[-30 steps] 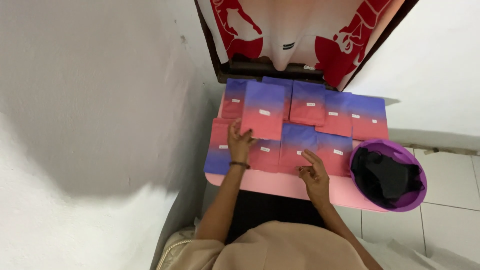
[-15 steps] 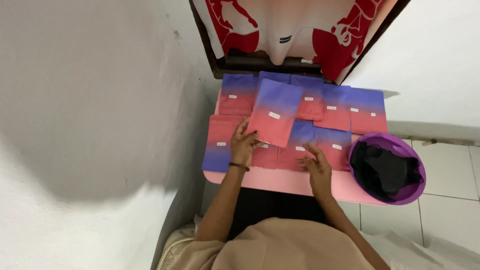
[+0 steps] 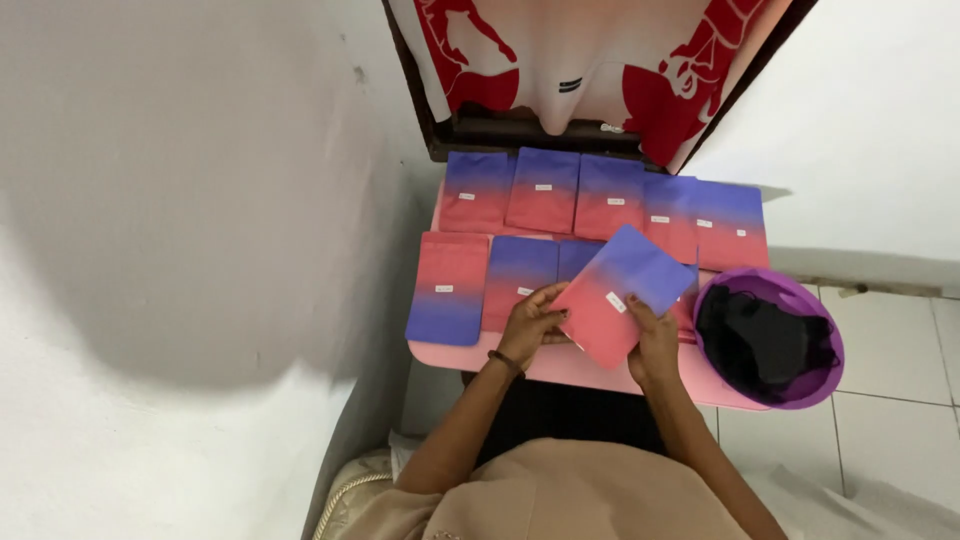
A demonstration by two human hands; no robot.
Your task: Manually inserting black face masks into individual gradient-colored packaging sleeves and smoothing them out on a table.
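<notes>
On the pink table (image 3: 580, 368), a pouch (image 3: 447, 287) fading from red to purple lies flat at the left end of the near row, with more of the same pouches in a far row (image 3: 600, 197) behind it. The left hand (image 3: 530, 322) is closed on the near-left edge of a tilted pouch (image 3: 622, 292) raised just over the near row, and the right hand (image 3: 654, 342) is clamped on its lower right edge, thumb on top. A purple bowl (image 3: 800, 385) with dark contents sits at the table's right end, just beside the right hand.
</notes>
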